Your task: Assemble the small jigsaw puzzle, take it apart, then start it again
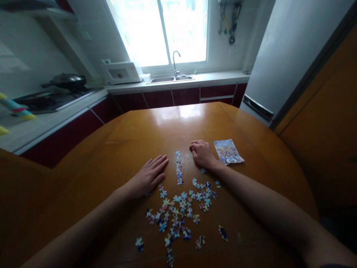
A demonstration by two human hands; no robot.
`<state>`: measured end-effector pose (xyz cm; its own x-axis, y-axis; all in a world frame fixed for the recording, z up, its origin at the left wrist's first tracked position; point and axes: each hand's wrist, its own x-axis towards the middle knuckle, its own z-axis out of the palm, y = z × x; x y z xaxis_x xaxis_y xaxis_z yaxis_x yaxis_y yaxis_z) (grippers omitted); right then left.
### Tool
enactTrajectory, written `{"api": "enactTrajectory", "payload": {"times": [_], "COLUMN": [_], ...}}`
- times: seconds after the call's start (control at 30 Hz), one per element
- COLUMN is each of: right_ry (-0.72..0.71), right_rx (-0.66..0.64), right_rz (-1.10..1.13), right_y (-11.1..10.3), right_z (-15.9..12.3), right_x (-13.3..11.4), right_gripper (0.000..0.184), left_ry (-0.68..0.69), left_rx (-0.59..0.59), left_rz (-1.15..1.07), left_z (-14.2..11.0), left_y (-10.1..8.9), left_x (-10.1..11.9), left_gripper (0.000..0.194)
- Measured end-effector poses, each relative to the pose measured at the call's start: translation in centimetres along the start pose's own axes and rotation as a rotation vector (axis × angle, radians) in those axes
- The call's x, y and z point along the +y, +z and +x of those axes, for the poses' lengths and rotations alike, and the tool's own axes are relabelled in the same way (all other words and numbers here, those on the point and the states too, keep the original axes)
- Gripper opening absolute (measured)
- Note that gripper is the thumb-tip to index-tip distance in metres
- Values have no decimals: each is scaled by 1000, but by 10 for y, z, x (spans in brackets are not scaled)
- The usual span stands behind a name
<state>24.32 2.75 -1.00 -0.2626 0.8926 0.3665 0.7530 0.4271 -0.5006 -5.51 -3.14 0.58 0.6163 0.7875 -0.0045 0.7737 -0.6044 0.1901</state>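
My left hand [150, 175] lies flat on the wooden table, palm down with fingers stretched out, just left of a narrow strip of joined jigsaw pieces [179, 167]. On the strip's other side rests my right hand [203, 153], its fingers curled in. Whether anything is under those fingers is hidden. Many loose jigsaw pieces [182, 208] are scattered nearer to me, some overlapping. A single piece [203, 170] sits close below my right wrist. Beside the right hand is a printed picture sheet [228, 152] with a blue and white design.
The brown table [167, 126] has angled far corners. Past it are a counter with a sink [170, 79] and tap, a white microwave [122, 72], and a stove with a dark pan [67, 81] at left. A tall fridge [295, 56] stands right.
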Motion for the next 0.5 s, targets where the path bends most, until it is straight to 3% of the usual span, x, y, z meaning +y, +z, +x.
{"api": "enactTrajectory", "payload": {"times": [0.2,0.33,0.5], "right_ry": [3,2,1], "right_rx": [-3,5,-5], "right_rz": [12,9,4], "right_y": [0,0,0], "right_z": [-2,-2,-2], "right_x": [0,0,0], "right_gripper": [21,21,22], "left_ry": [56,-10,33], "left_rx": [-55,48,83], "left_rz": [1,-70,-140], "left_z": [-12,13,51], "left_y": [-3,-14,-15], "left_x": [18,10,12], "left_gripper": [65,60,88]}}
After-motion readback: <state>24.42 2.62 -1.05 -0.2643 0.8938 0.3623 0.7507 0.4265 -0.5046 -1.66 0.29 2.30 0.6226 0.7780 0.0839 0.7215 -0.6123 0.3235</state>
